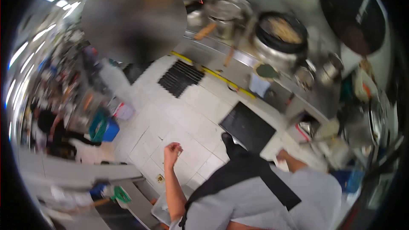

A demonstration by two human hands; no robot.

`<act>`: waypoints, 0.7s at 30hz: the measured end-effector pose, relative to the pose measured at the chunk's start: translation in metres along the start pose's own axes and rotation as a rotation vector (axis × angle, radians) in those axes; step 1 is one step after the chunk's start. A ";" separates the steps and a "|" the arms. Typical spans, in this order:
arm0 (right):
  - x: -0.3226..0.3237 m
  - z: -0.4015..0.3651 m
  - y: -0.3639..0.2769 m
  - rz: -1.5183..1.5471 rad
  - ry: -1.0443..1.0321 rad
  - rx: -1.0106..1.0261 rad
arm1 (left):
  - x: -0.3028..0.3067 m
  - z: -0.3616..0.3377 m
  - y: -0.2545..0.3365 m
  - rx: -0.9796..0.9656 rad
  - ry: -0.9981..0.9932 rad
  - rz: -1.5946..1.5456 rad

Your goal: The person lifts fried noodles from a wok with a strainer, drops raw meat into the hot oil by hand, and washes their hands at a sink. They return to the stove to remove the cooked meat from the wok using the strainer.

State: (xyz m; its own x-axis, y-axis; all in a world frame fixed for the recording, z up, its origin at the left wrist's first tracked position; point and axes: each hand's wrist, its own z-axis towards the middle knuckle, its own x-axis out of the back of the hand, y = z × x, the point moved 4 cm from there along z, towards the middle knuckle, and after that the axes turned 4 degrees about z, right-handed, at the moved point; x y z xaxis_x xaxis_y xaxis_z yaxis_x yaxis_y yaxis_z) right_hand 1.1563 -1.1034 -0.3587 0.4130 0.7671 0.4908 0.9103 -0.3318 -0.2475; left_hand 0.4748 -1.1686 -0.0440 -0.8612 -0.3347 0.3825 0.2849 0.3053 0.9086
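Note:
My left hand is raised over the tiled floor at the centre, fingers curled together. Whether something small is pinched in them I cannot make out. My right hand hangs low beside the black apron, near the black floor mat; its fingers are blurred. Neither hand touches the steel counter ahead. On that counter a large pot holds a dark pan with pale food in it.
A lidded steel pot, small metal pots and a large dark wok line the cooking side. A black drain grate lies in the floor. At left are a blue bin and a person in dark clothes.

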 end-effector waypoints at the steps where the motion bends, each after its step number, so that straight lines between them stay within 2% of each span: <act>1: -0.031 0.090 0.014 -0.124 -0.039 0.068 | -0.001 0.018 -0.025 0.032 0.018 0.088; 2: 0.000 0.084 -0.031 -0.321 -0.122 0.080 | 0.000 0.046 -0.052 0.028 0.030 0.171; 3: 0.044 0.065 -0.067 0.008 -0.046 0.191 | 0.005 0.055 -0.092 0.109 0.012 0.230; 4: 0.119 -0.002 -0.134 0.321 -0.194 0.219 | 0.013 0.055 -0.159 0.225 0.004 0.123; 5: 0.189 -0.068 -0.190 0.333 -0.113 0.375 | 0.016 0.040 -0.180 0.296 -0.089 0.040; 6: 0.241 -0.092 -0.213 0.447 -0.078 0.312 | 0.023 0.025 -0.187 0.408 -0.182 0.050; 8: 0.343 -0.127 -0.218 0.767 0.277 0.254 | 0.032 -0.001 -0.198 0.607 -0.319 0.112; 9: 0.386 -0.146 -0.211 0.698 0.639 0.157 | 0.038 -0.009 -0.199 0.663 -0.354 0.138; 10: 0.423 -0.139 -0.181 0.318 1.111 0.206 | 0.045 -0.015 -0.196 0.710 -0.369 0.158; 11: 0.444 -0.163 -0.194 0.185 1.172 -0.055 | 0.051 -0.013 -0.190 0.744 -0.368 0.166; 12: 0.457 -0.161 -0.191 0.038 1.053 -0.245 | 0.058 -0.007 -0.185 0.769 -0.350 0.158; 14: 0.457 -0.084 -0.125 0.073 0.879 -0.190 | 0.076 0.010 -0.178 0.807 -0.291 0.109; 15: 0.448 -0.034 -0.071 0.217 0.825 -0.244 | 0.086 0.026 -0.175 0.818 -0.255 0.077; 16: 0.445 -0.060 -0.102 0.402 0.742 -0.338 | 0.097 0.045 -0.175 0.829 -0.220 0.039; 17: 0.446 -0.061 -0.098 0.178 0.883 -0.264 | 0.110 0.068 -0.176 0.834 -0.188 -0.008; 18: 0.449 -0.067 -0.081 0.070 0.853 -0.390 | 0.128 0.099 -0.177 0.826 -0.157 -0.052; 19: 0.447 -0.065 -0.052 0.001 0.903 -0.407 | 0.141 0.134 -0.176 0.820 -0.128 -0.101; 20: 0.447 -0.096 -0.078 -0.044 0.880 -0.500 | 0.158 0.175 -0.180 0.807 -0.099 -0.151; 21: 0.443 -0.134 -0.137 0.022 0.933 -0.624 | 0.177 0.217 -0.184 0.790 -0.076 -0.165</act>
State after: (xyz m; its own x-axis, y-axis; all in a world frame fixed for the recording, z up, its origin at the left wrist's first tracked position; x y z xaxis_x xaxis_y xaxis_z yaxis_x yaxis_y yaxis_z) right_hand 1.2181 -0.7920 0.0048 0.0497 0.1332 0.9899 0.6488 -0.7578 0.0694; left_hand 0.1791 -1.0909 -0.1803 -0.9007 -0.3774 0.2152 -0.2053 0.8062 0.5548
